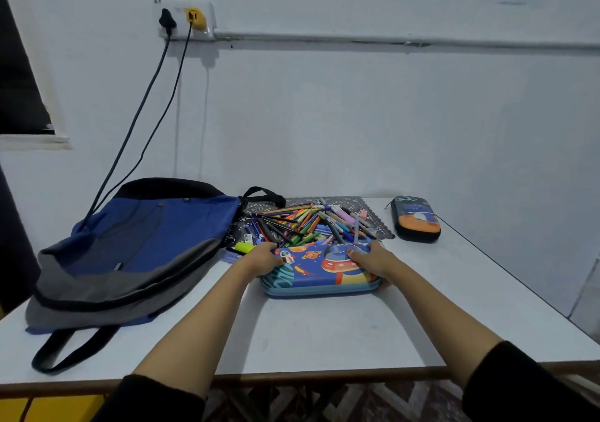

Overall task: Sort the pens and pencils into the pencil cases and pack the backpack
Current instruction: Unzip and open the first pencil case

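The sorting has not begun: the task looks to be at its opening step, getting the first case ready to receive pens. The blue pencil case [319, 270] lies closed and flat at the centre of the worktop [324, 334], with the left hand [263, 259] gripping its 9 o'clock end and the right hand [373, 259] its 3 o'clock end, fingers curled over the far edge and thumbs on the lid. The next move probably calls for finding the zip that runs round its side band and opening the shell, one hand steadying it. It looks like a rigid moulded case, with rounded corners and a glossy embossed space print. Just beyond it, at 12 o'clock, the pile of pens and pencils [305, 223] lies crisscrossed on a dark lacy mat [384, 234]: slim, smooth sticks, apt to roll. A stubby yellow highlighter [244, 247] sits at the pile's 9 o'clock edge. The second pencil case [416, 219], dark with an orange panel, rests well apart at 2 o'clock, closed. The backpack [146, 236], soft blue and grey fabric with black straps, slumps flat at 9 o'clock.
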